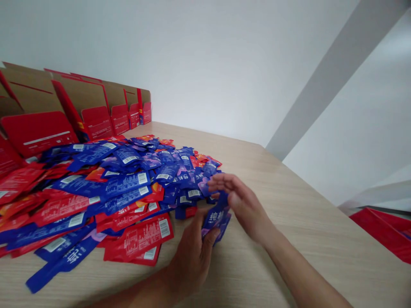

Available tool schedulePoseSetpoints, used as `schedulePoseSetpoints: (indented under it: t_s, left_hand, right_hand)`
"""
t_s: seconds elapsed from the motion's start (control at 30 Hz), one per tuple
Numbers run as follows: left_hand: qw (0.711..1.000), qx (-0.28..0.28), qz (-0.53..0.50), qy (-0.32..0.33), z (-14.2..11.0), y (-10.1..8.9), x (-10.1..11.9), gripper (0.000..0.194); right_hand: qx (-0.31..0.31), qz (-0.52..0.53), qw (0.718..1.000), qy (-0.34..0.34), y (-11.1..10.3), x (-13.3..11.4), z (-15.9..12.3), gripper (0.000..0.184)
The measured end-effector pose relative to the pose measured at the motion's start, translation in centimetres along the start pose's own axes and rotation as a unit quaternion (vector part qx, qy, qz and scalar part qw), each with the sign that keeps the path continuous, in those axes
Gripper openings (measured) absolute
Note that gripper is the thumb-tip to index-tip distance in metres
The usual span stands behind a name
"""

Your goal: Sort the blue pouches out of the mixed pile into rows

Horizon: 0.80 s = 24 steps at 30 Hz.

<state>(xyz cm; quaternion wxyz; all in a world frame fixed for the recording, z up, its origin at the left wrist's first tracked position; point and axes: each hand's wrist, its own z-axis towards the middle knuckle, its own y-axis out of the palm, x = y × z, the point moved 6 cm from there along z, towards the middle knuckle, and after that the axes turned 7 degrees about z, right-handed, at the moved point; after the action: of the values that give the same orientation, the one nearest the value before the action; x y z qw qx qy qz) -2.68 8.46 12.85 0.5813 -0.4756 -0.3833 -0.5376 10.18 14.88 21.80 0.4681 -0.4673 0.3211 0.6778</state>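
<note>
A big heap of flat blue and red sachets [105, 188] covers the left half of a light wooden table [289, 222]. My left hand [192, 252] is closed round a small stack of blue sachets [215, 219] at the heap's right edge, thumb on top. My right hand [240, 201] is just above and to the right of that stack, fingers stretched out over the heap and touching the top of the held sachets. The underside of the stack is hidden by my fingers.
A row of red and brown cardboard boxes [64, 115] with raised flaps stands along the table's far left edge, against a white wall. Red packaging [382, 231] lies lower down beyond the table's right edge. A grey slanted beam [321, 81] crosses the wall.
</note>
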Motion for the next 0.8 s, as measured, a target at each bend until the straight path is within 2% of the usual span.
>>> schedulePoseSetpoints:
  t_s: [0.03, 0.1, 0.2, 0.27, 0.37, 0.43, 0.5, 0.57, 0.67, 0.7, 0.8]
  left_hand:
    - [0.999, -0.028, 0.007, 0.021, -0.3, 0.6, 0.0, 0.029]
    - [0.997, -0.061, 0.016, 0.054, -0.6, 1.3, 0.1, 0.027]
    - [0.997, -0.072, 0.023, 0.028, 0.2, 1.3, 0.2, 0.019]
    - [0.994, -0.112, 0.017, 0.0, 1.3, 1.2, 0.3, 0.022]
    - [0.98, -0.2, 0.001, -0.001, 2.3, 1.3, 0.8, 0.025]
    - [0.973, -0.232, -0.009, -0.014, 2.3, 1.3, 1.0, 0.026]
    - [0.967, -0.248, -0.027, -0.054, 1.8, 1.4, 1.0, 0.032]
    - [0.96, -0.255, -0.051, -0.104, 1.2, 1.7, 0.8, 0.042]
    - [0.955, -0.233, -0.108, -0.146, 1.1, 1.9, 0.8, 0.044]
    - [0.953, -0.222, -0.136, -0.154, 1.3, 1.9, 0.8, 0.043]
    - [0.939, -0.172, -0.225, -0.196, 1.9, 1.5, 0.4, 0.042]
  right_hand:
    - [0.012, -0.012, 1.0, 0.005, 0.2, 1.0, -2.1, 0.063]
    - [0.056, -0.033, 0.998, 0.008, 0.3, 2.9, -5.4, 0.048]
    - [0.108, -0.01, 0.994, 0.006, 0.3, 4.7, -7.8, 0.024]
    - [0.109, 0.023, 0.994, 0.006, 0.5, 5.1, -8.1, 0.02]
    - [0.075, 0.026, 0.997, -0.011, 0.4, 4.3, -7.4, 0.018]
    - [0.043, -0.02, 0.998, -0.04, -0.3, 3.4, -6.1, 0.025]
    - [0.029, -0.119, 0.988, -0.091, -1.7, 2.6, -4.0, 0.028]
    - [-0.002, -0.253, 0.955, -0.152, -2.7, 2.3, -1.5, 0.019]
    - [-0.12, -0.438, 0.869, -0.198, -2.4, 3.8, 1.6, 0.052]
    - [-0.155, -0.478, 0.841, -0.2, -2.0, 4.6, 2.2, 0.057]
    - [-0.187, -0.549, 0.784, -0.221, -0.7, 6.5, 3.1, 0.05]
